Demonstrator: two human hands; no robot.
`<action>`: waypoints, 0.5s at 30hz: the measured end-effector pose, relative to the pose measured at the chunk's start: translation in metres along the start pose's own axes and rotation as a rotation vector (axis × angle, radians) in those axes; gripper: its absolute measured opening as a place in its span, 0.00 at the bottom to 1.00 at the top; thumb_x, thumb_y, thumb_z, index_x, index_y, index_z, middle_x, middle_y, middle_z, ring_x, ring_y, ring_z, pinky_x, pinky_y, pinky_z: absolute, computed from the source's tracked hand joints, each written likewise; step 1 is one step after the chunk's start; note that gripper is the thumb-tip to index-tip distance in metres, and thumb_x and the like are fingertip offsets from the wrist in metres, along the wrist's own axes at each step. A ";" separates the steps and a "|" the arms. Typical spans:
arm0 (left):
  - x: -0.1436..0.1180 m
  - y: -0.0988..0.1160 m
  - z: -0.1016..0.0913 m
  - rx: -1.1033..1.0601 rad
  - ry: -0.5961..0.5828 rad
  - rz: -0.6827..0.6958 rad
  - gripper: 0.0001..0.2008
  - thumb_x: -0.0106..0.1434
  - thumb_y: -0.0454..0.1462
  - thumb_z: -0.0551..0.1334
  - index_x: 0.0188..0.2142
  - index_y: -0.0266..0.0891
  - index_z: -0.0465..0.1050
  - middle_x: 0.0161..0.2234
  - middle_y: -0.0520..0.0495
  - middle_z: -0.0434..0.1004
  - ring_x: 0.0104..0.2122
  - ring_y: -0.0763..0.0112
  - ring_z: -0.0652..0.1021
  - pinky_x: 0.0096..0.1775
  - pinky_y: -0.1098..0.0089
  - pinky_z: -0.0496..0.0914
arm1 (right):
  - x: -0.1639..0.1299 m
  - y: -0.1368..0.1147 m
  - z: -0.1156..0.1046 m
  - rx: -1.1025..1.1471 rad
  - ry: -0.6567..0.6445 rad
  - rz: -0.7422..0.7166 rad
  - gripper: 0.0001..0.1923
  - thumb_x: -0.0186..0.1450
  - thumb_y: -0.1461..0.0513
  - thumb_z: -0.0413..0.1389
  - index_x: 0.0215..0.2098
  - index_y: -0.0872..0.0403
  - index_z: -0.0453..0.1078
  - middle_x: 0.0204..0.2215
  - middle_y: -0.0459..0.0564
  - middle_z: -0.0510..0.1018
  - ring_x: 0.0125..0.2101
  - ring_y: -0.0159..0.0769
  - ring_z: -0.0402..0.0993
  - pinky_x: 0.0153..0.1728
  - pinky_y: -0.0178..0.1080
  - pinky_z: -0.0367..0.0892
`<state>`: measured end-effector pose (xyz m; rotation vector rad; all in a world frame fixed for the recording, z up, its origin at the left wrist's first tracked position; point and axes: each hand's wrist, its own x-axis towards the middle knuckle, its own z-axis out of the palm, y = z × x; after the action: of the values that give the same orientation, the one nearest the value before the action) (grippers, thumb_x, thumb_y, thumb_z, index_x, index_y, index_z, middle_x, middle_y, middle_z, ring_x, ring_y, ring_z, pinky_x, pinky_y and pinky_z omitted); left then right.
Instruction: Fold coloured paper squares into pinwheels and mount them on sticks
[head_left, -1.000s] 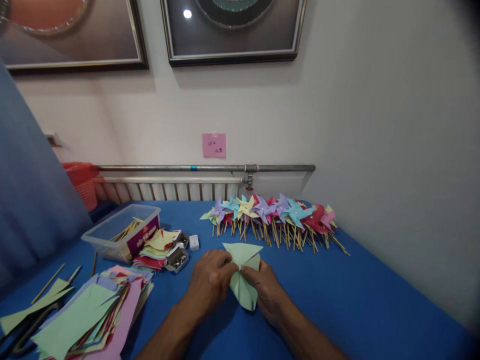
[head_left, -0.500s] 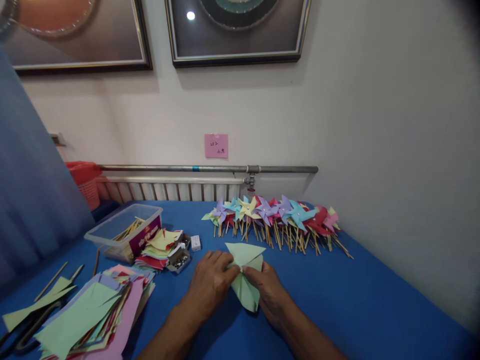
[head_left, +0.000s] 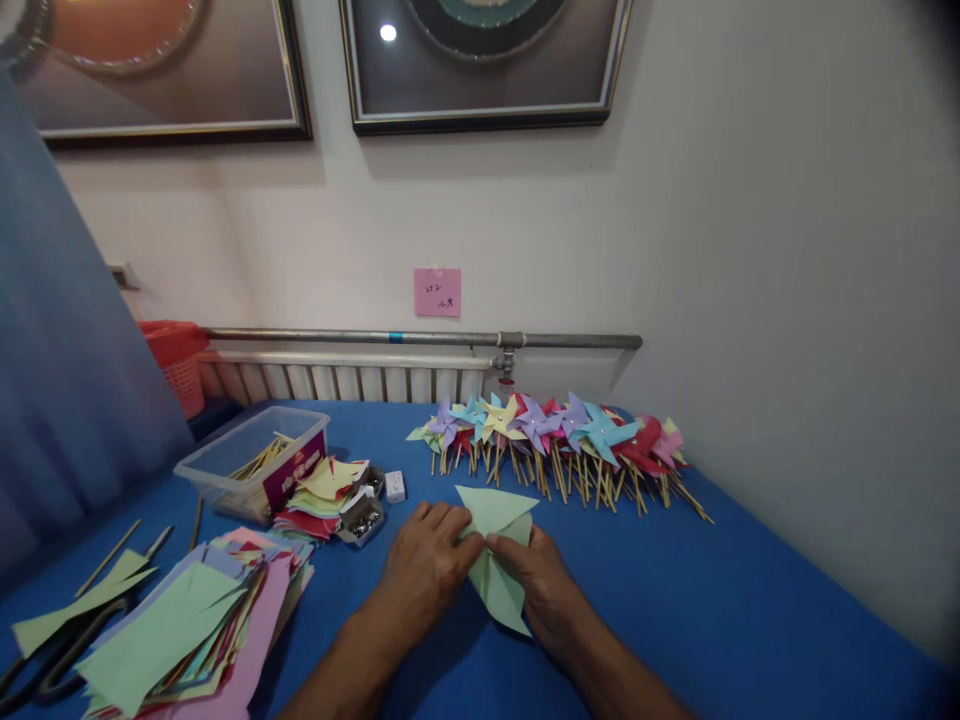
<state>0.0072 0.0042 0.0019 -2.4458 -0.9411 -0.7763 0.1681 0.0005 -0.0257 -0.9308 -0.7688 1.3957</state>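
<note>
Both hands meet over a pale green paper square point(head_left: 496, 560) that is partly folded into pinwheel flaps and lies on the blue cloth-covered table point(head_left: 712, 600), a little nearer the person than the row of finished pinwheels. The left hand point(head_left: 426, 570) rests on the paper's left side, its fingers curled down and pinching an edge near the middle. The right hand point(head_left: 541, 585) presses on the right side, thumb and forefinger closed on a flap at the centre, so the fingertips of the two hands nearly touch there. One pointed flap stands up behind the fingers; another points toward the person.

Just beyond the green paper, along the wall, lies the row of finished paper pinwheels on wooden sticks point(head_left: 555, 440), in purple, blue, yellow, red and pink. Left of the paper sits a small open box of metal pins point(head_left: 360, 518), with a small white box point(head_left: 394, 487) just behind it. Beside these is a stack of cut coloured paper pieces point(head_left: 319, 495), and behind that a clear plastic tub holding wooden sticks point(head_left: 255, 462). Farther left of the paper, near the table's edge, spreads a loose pile of coloured paper sheets point(head_left: 187, 630), with black-handled scissors point(head_left: 45, 665) beside it.
</note>
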 end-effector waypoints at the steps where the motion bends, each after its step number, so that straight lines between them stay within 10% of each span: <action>1: 0.000 0.001 -0.002 -0.029 -0.014 -0.021 0.07 0.67 0.32 0.59 0.39 0.42 0.76 0.38 0.45 0.77 0.35 0.62 0.73 0.37 0.61 0.63 | 0.003 0.002 -0.002 -0.030 0.025 -0.031 0.21 0.47 0.61 0.70 0.39 0.56 0.77 0.30 0.50 0.85 0.28 0.42 0.80 0.32 0.40 0.73; 8: 0.002 0.002 -0.010 -0.481 0.064 -0.531 0.10 0.68 0.38 0.56 0.40 0.39 0.77 0.38 0.43 0.79 0.38 0.61 0.77 0.41 0.61 0.67 | 0.011 0.000 -0.012 -0.304 0.062 -0.139 0.17 0.51 0.57 0.67 0.38 0.54 0.77 0.32 0.51 0.85 0.31 0.44 0.80 0.32 0.40 0.74; 15: 0.003 0.000 0.022 -1.337 -0.033 -1.029 0.14 0.50 0.43 0.70 0.32 0.35 0.76 0.28 0.47 0.79 0.29 0.67 0.77 0.34 0.69 0.68 | 0.004 -0.005 -0.005 -0.394 0.002 -0.169 0.17 0.52 0.57 0.65 0.39 0.54 0.76 0.29 0.49 0.84 0.30 0.43 0.79 0.30 0.39 0.73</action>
<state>0.0171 0.0177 -0.0133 -2.7256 -2.2769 -2.2891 0.1751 0.0043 -0.0234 -1.1388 -1.1197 1.1139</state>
